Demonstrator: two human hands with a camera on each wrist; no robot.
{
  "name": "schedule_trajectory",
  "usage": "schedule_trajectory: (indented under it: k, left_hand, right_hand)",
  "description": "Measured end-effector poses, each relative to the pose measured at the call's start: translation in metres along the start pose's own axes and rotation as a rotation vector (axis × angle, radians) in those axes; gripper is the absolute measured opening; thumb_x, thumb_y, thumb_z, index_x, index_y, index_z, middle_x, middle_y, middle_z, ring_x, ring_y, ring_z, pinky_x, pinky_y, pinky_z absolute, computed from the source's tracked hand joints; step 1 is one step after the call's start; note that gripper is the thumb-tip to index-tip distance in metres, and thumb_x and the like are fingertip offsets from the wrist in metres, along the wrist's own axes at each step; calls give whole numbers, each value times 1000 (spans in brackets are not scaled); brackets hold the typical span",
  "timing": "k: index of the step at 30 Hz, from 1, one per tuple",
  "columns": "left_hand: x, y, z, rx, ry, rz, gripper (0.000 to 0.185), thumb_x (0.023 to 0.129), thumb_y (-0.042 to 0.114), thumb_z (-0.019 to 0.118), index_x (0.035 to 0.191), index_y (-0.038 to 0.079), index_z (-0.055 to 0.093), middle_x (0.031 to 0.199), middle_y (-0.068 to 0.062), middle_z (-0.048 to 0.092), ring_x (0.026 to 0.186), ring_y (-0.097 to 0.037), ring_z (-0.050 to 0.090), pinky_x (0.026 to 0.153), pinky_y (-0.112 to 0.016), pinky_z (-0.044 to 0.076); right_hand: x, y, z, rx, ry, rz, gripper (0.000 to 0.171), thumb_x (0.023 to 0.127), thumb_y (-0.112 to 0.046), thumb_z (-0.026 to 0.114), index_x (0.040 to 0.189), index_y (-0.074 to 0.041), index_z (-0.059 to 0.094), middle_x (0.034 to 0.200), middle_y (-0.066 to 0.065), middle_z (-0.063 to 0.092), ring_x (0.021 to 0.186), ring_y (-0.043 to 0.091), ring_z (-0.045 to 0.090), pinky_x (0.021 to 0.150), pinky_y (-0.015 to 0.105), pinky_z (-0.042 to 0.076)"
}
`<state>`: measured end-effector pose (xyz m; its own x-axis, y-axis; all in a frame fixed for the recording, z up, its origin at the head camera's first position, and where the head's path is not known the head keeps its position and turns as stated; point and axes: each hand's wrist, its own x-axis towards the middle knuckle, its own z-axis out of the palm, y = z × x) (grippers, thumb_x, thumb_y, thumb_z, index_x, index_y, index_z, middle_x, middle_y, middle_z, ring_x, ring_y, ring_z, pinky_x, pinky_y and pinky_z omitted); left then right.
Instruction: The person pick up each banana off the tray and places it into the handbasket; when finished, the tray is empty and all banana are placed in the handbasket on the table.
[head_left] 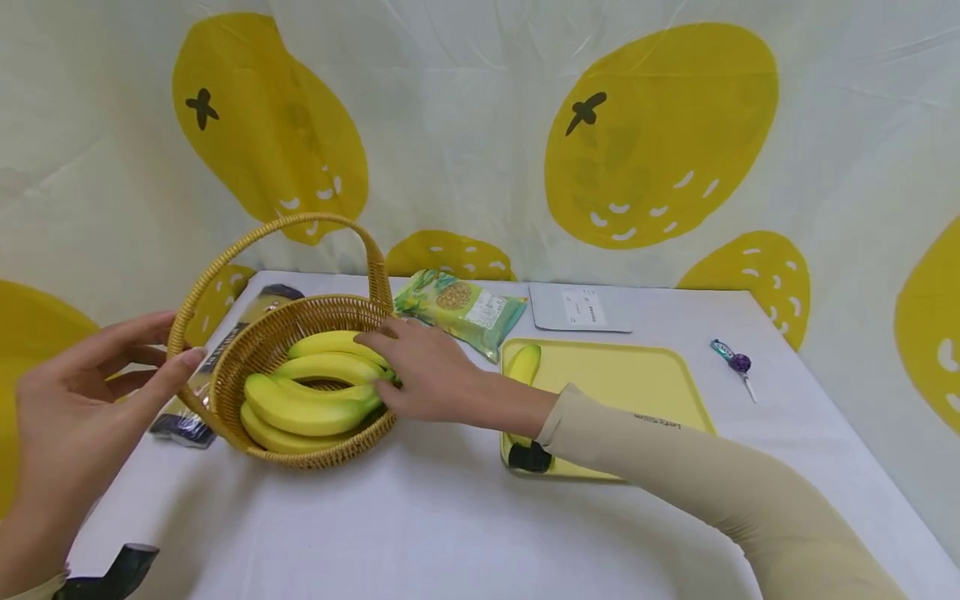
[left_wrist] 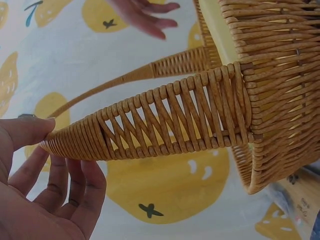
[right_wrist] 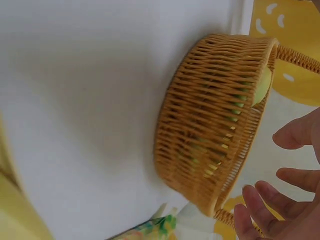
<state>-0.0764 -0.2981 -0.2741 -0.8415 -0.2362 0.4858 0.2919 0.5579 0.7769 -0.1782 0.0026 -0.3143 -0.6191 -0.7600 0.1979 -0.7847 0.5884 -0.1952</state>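
Observation:
A wicker basket [head_left: 225,392] with a tall arched handle [head_left: 270,229] stands on the white table and holds a bunch of yellow bananas [head_left: 307,404]. My right hand [head_left: 390,371] reaches over the basket's right rim, its straight fingers resting on the bananas. The right wrist view shows those fingers [right_wrist: 280,200] spread, gripping nothing, beside the basket [right_wrist: 210,130]. My left hand [head_left: 153,350] is at the basket's left side. Its thumb tip touches the handle [left_wrist: 160,120], and the other fingers [left_wrist: 75,185] hang loosely below.
A yellow tray [head_left: 630,383] to the right of the basket holds one banana [head_left: 525,362]. Behind lie a green snack pack [head_left: 461,308] and a white pouch [head_left: 577,307]. A lollipop [head_left: 738,362] lies far right. A dark packet [head_left: 225,346] lies partly under the basket.

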Motion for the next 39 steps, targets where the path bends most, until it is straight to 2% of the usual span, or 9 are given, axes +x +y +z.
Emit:
schedule_trajectory:
  k: [5,12,19,22,26,29,33,39]
  left_hand:
    - [-1,-1,1,3,-2,-8,50,83,-15,82,130,-2,73,119,-3,74,89,-16,66,82,-12,56]
    - [-1,-1,0,17,15,-28,49,84,-13,82,131,-1,73,119,-1,73,89,-16,64,83,-11,54]
    - [-3,0,-2,-6,20,-79,49,86,-11,82,133,0,72,118,-3,71,88,-15,64,79,-10,55]
    - [-4,0,-2,2,12,-87,49,88,-10,81,134,1,72,117,-3,71,89,-14,65,77,-10,55]
    - [-5,1,-1,38,0,-110,50,89,-5,82,137,5,71,119,1,70,87,-9,67,78,-9,54]
    - [-6,0,0,50,-4,-126,50,90,-3,82,138,6,71,119,4,69,84,-7,67,78,-8,53]
    - [-4,1,2,62,5,-115,50,90,-3,83,137,6,71,121,4,68,89,-10,63,81,-7,51]
    - [-3,2,4,71,13,-121,50,90,-2,83,138,7,71,120,5,67,90,-11,62,81,-6,51]
  right_hand:
    - [-23,16,-1,10,34,36,55,98,-21,70,151,-14,58,132,7,63,104,21,63,79,34,56]
    - [-56,37,-2,12,70,153,54,98,-22,71,151,-17,58,136,8,61,115,28,61,83,40,56]
    - [-83,48,8,-34,106,216,54,96,-24,72,148,-14,62,134,11,60,105,31,57,71,37,52]
    - [-92,51,15,-55,121,242,56,94,-25,75,148,-13,61,136,13,58,106,34,55,71,40,52]
    - [-104,55,22,-79,122,296,62,92,-29,79,149,-13,60,138,14,55,112,38,53,75,46,53]
    - [-112,57,25,-87,107,337,66,92,-34,79,151,-14,58,140,14,54,114,37,52,75,46,53]
    - [-121,59,26,-71,85,393,71,90,-39,80,153,-16,56,141,12,52,116,35,51,76,43,53]
    - [-137,64,31,-84,81,433,81,88,-40,80,157,-11,50,140,14,52,116,37,51,78,45,55]
